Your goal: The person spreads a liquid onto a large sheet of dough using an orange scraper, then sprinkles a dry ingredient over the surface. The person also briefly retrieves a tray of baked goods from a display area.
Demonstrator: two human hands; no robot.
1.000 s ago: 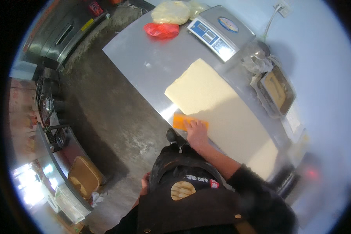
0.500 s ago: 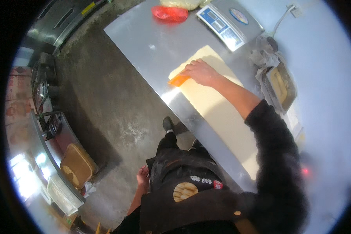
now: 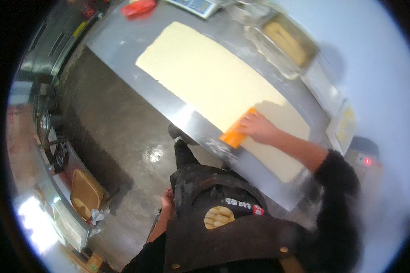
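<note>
A wide, flat sheet of pale dough (image 3: 202, 77) lies lengthwise on the steel table (image 3: 114, 45). My right hand (image 3: 255, 125) is closed on a flat orange scraper (image 3: 234, 136), which rests on the dough near its front edge, toward the right end. My left hand (image 3: 167, 199) hangs low beside my dark apron (image 3: 214, 191), its fingers partly visible, loosely apart, with nothing seen in them.
Along the back are a red bag (image 3: 136, 9), a scale (image 3: 191, 7), a metal tray (image 3: 289, 38) and a white board (image 3: 339, 127). At left are steel cabinets (image 3: 59, 36), a lower shelf with a tan tray (image 3: 84, 193), and concrete floor (image 3: 109, 123).
My right hand with the orange scraper has moved from the dough's far left part toward its right end and nearer me. The view has shifted, so the back-wall items sit higher.
</note>
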